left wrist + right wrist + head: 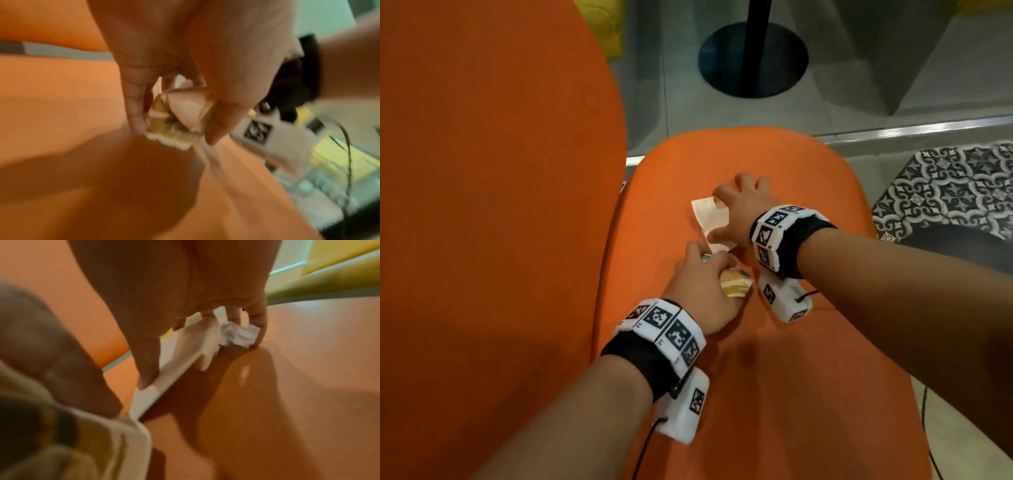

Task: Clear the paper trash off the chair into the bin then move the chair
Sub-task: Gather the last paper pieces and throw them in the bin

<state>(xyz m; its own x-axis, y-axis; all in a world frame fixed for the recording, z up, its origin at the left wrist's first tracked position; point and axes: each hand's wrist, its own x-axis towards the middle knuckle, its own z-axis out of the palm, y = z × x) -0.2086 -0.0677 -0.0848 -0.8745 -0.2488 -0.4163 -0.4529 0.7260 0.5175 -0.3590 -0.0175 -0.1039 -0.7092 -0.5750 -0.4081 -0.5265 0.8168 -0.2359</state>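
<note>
On the orange chair (774, 342) seat, my left hand (698, 291) grips a yellow printed wrapper (839, 287); my right hand (739, 212) pinches flat white paper (709, 219), hiding a crumpled tissue (238, 335) (wrist views blurred); a black pole base (753, 58) stands beyond.

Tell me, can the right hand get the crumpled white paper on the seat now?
Probably yes: the right hand already has its fingers around the crumpled paper on the seat, with nothing between them.

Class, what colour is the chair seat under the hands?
Orange chair seat, clearest in the head view.
</note>
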